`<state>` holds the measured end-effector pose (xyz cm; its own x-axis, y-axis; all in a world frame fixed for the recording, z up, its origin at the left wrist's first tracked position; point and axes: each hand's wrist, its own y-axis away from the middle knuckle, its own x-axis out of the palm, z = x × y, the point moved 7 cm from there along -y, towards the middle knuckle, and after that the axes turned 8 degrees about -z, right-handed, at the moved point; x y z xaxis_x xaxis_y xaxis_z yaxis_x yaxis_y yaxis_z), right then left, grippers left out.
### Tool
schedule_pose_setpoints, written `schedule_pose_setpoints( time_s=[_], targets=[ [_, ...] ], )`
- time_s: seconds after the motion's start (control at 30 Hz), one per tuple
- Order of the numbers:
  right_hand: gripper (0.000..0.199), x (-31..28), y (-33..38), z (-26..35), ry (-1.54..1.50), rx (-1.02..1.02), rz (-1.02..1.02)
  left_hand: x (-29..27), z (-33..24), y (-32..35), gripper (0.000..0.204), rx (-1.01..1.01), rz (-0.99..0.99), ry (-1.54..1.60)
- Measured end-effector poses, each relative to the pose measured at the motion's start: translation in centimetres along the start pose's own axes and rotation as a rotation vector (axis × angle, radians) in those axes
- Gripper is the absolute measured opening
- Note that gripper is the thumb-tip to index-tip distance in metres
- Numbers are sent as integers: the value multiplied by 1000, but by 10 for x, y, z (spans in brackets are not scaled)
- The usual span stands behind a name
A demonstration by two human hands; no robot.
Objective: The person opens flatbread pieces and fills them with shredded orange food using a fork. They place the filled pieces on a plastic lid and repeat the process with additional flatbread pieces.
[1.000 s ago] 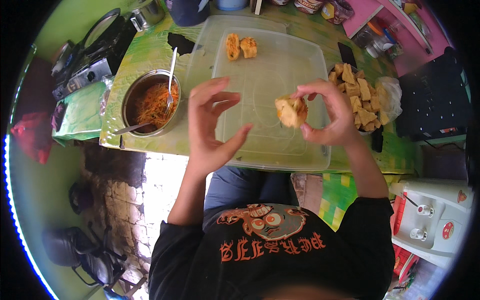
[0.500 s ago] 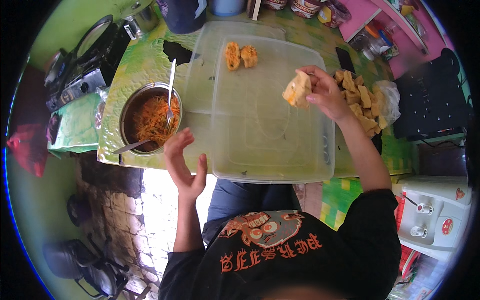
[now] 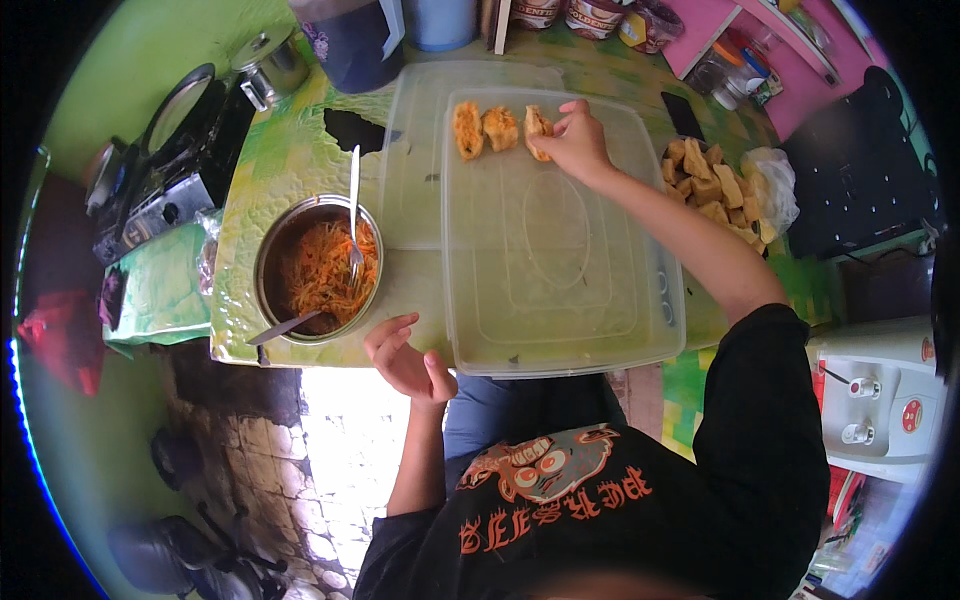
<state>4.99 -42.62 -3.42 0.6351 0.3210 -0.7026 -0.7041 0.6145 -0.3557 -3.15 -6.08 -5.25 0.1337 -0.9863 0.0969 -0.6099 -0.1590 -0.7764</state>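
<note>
My right hand (image 3: 575,143) has its fingers closed round a piece of stuffed fried tofu (image 3: 538,130) at the far side of the clear plastic container (image 3: 560,290). Orange shreds show in the tofu's opening. To its left, two more stuffed tofu pieces (image 3: 484,130) sit side by side in the same row. My left hand (image 3: 410,362) is empty, fingers apart, near the table's front edge. Beyond it stands a steel pot (image 3: 262,275) of shredded orange vegetables (image 3: 318,270). A fork (image 3: 355,215) and another metal utensil (image 3: 285,328) rest in the pot.
A pile of plain fried tofu (image 3: 715,185) lies at the right, against a plastic bag (image 3: 772,185). A dark phone (image 3: 683,115) is behind it. Far back stand a dark bucket (image 3: 345,45) and several tubs (image 3: 597,15). A stove (image 3: 175,190) is at the left, a water dispenser (image 3: 885,400) at the right.
My right hand has carried the stuffed tofu left and away from me, down into line with the other two. My left hand stays open near the front edge, and the view has shifted slightly.
</note>
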Motion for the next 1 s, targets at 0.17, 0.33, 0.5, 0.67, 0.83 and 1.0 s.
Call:
schedule_pose_setpoints(
  time_s=[0.17,0.33,0.5,0.67,0.83,1.0],
  targets=[
    [73,7,4,8,49,-11,0,1,-1,0,36,3,26,14],
    [67,5,-2,4,-16,33,33,1,1,1,37,-4,43,24],
    [53,-26,2,-18,-309,225,172,2,5,4,38,-40,39,55],
    [42,-52,25,-26,-312,238,375,2,9,5,43,-72,55,21],
    [37,-52,41,-32,-311,246,499,4,9,5,48,-76,72,-17],
    [37,-42,38,-31,-366,252,546,7,5,2,47,-89,62,-37]
  ],
)
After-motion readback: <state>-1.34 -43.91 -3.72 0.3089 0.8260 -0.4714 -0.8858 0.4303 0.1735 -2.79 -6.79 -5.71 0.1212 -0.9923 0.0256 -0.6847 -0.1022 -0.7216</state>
